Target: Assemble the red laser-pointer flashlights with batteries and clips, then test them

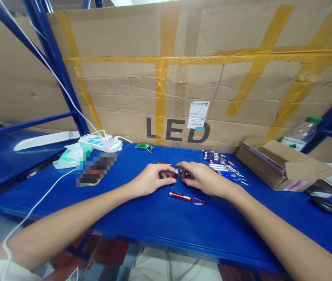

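Observation:
Between thumb and fingers, my left hand [150, 180] pinches a short red metal flashlight piece [175, 174] with a silver end. Close beside it on the right is my right hand [201, 177], its fingers curled and its index fingertip near the silver end. A bit of red shows under those fingers, but what they hold is mostly hidden. On the table just in front of both hands lies a red keychain flashlight [180, 196] with a red carabiner clip. Another red flashlight [165, 164] lies behind my left hand, partly covered.
Several purple, silver and blue flashlights [220, 166] lie at right, green ones [145, 147] at the back. An open cardboard box [283, 164], bottle [300, 130] and black mouse [324, 204] stand right. Left are a power strip [101, 143] and tissue pack [72, 155]. Large cardboard [119, 89] walls the back.

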Motion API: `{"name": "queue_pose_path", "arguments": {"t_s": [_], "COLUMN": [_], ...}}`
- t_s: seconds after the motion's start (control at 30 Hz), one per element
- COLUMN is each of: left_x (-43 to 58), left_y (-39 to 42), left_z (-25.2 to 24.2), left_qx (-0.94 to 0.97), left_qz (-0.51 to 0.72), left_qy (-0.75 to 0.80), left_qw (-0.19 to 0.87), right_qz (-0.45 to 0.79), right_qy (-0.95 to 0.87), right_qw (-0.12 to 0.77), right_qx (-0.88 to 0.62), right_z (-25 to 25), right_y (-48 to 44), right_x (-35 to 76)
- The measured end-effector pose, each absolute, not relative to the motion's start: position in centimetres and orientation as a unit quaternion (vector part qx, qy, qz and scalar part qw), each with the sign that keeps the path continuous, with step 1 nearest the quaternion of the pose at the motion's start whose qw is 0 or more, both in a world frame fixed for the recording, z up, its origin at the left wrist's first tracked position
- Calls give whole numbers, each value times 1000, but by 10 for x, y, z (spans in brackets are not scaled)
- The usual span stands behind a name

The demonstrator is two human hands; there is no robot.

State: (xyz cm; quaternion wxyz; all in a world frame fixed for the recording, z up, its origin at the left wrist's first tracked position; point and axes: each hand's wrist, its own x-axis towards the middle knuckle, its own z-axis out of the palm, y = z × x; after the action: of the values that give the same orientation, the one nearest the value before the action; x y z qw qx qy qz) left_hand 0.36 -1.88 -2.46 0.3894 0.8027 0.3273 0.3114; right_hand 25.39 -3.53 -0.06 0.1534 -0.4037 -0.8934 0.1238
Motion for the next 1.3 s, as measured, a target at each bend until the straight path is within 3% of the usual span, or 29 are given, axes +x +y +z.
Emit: {"name": "queue_pose_path", "arguments": {"t_s": [0.33,0.97,1.3], "left_x": [4,3,4], "left_y": [-21,-24,-18], "left_z": [-22,-19,-24], "left_qx": [822,835,786], "left_qz": [315,312,314], "left_qy": [328,321,341], "left_qw": [343,320,408], "right_qz": [210,175,171], "right_qy": [-838,-854,-857], "right_qw": [330,294,294], "right_qx": [-379,-393,-387], "right_z": [17,19,20], "right_y": [-46,-49,-48], "right_x": [246,244,246]}}
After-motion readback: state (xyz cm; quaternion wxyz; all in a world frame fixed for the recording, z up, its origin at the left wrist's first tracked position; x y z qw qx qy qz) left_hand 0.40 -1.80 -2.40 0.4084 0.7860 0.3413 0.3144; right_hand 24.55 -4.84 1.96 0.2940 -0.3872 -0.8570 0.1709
